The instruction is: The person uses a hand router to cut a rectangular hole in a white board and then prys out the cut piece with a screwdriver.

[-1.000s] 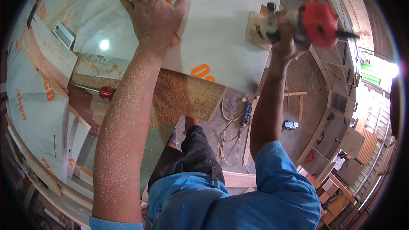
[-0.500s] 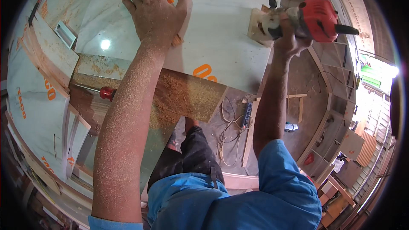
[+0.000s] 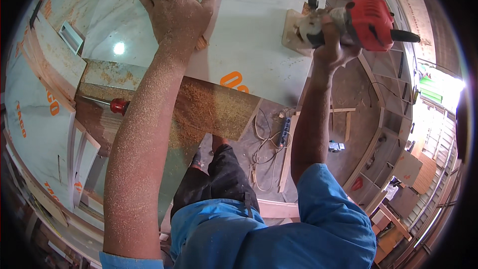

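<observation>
A large white marble-patterned board (image 3: 254, 35) with orange lettering lies in front of me. My left hand (image 3: 180, 16) is spread over its far left part, fingers apart and pressing down. Part of a small wooden piece (image 3: 201, 44) shows from under that hand's thumb side, the rest hidden. At the board's right edge my right hand (image 3: 334, 45) is wrapped round a trim router (image 3: 369, 23) with a red motor housing. The router's pale base (image 3: 294, 35) rests on the board's surface. Sawdust covers my left forearm.
A red-handled screwdriver (image 3: 118, 106) lies left of my forearm, near a sawdust-strewn wooden surface (image 3: 214, 107). On the floor are a blue power strip (image 3: 285, 132) and looped cables (image 3: 264, 149). More white panels (image 3: 37, 124) stand at the left. Cabinet frames (image 3: 371, 164) line the right.
The router and my right hand have shifted slightly left, so its base sits farther onto the board. My left hand stays in place on the board. The whole view has shifted slightly.
</observation>
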